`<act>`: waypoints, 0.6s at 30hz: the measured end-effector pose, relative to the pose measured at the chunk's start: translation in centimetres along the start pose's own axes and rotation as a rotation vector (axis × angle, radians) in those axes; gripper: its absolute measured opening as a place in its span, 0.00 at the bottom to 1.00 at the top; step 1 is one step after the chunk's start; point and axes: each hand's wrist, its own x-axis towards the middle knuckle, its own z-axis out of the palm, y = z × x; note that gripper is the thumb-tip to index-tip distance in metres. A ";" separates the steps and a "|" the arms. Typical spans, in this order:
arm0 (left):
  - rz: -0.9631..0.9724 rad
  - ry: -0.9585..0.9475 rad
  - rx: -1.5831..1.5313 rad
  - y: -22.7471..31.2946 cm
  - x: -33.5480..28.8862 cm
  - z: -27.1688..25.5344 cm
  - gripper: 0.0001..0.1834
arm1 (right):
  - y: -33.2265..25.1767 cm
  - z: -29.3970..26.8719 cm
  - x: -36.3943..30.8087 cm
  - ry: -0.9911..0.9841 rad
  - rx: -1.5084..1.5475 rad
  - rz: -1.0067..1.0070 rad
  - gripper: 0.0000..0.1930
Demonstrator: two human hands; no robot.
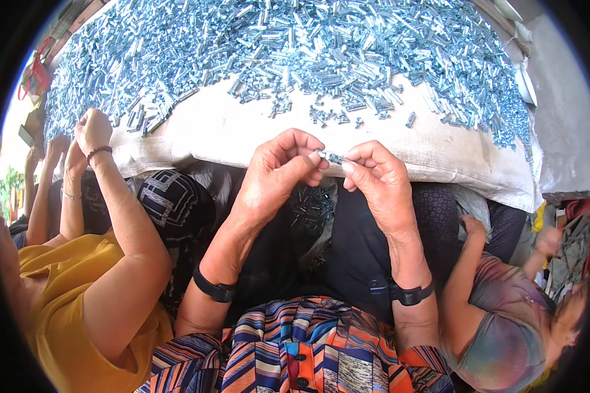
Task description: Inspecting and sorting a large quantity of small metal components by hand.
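Note:
My left hand (287,171) and my right hand (379,185) meet just over the near edge of the table, in front of my body. Between them lies a short, shiny blue-silver metal strip (335,158). The thumb and fingers of my left hand pinch its left end, and those of my right hand pinch its right end. Fingertips cover both ends, so its exact kind does not show. Past my hands, a big pile of similar small metal pieces (321,46) spreads over a pale woven cloth (229,131).
A person in a yellow top (88,288) works close on my left, one hand (94,131) raised by the cloth. Another in a multicoloured shirt (505,327) sits on my right. Dark metal pieces (310,211) gather below, between my knees. Loose pieces lie along the cloth's near part.

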 end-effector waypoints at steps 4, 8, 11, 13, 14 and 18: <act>0.015 -0.041 0.011 -0.2 -0.4 -0.1 0.06 | 0.0 0.3 -0.2 -0.024 -0.004 -0.009 0.03; -0.006 -0.048 -0.018 0.2 -0.7 -0.1 0.07 | 0.2 0.4 -0.5 -0.031 0.040 -0.039 0.03; -0.009 -0.044 0.004 0.1 -0.8 -0.1 0.07 | 0.5 0.3 -0.6 -0.036 0.047 -0.063 0.03; -0.012 -0.041 0.024 0.2 -0.9 0.0 0.07 | 0.6 0.2 -0.7 -0.039 0.047 -0.073 0.04; -0.023 -0.044 0.056 0.3 -1.0 0.0 0.06 | 0.6 0.2 -0.8 -0.042 0.050 -0.070 0.04; -0.036 -0.069 0.042 0.1 -0.9 0.2 0.06 | 0.8 0.0 -1.0 -0.028 0.029 -0.087 0.03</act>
